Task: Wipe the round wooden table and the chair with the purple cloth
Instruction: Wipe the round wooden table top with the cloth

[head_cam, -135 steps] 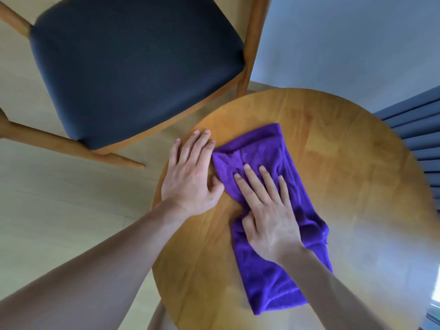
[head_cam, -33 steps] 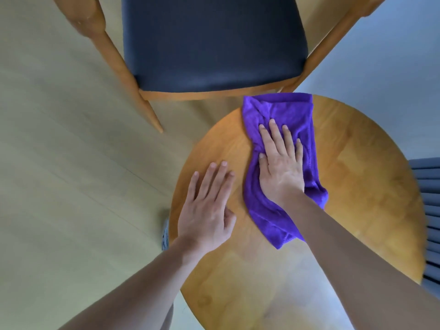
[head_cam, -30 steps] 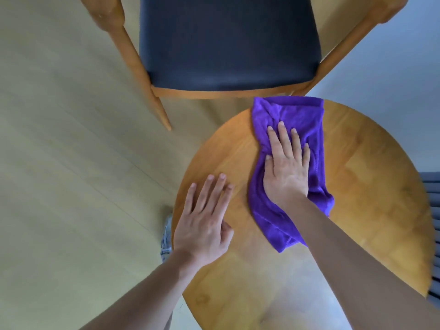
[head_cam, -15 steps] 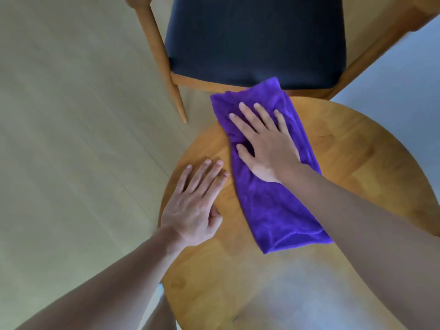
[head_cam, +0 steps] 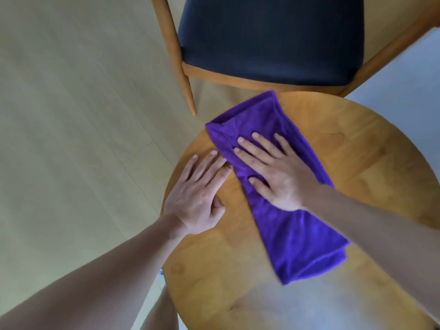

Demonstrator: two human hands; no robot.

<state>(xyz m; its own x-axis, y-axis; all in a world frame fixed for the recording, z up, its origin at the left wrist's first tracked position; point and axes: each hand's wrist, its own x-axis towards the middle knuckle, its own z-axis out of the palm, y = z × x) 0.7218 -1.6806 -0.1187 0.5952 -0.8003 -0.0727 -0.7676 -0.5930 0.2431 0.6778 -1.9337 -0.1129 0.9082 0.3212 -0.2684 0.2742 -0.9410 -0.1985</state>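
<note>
A person's right hand (head_cam: 278, 172) lies flat, fingers straight and slightly spread, pressing the purple cloth (head_cam: 288, 225) onto the round wooden counter (head_cam: 357, 163); the grip is released, palm down, curled around nothing. The left hand (head_cam: 197, 194) rests just beside it on bare wood near the counter's left edge, fingers extended and close together, thumb tucked toward the palm (its fingertips reach the cloth's left border, though actual contact is hard to make out). Both bare forearms enter from the bottom of the frame. The cloth, folded into a long strip, runs diagonally from the far edge of the counter toward the near right side, its far corner at or slightly over the rim. Beyond the counter stands the chair (head_cam: 269, 34) with a dark seat pad and wooden frame; its back and most of its legs are cut off by the frame. The counter's near right portion is washed out by glare above the pale wooden floor (head_cam: 78, 115).
</note>
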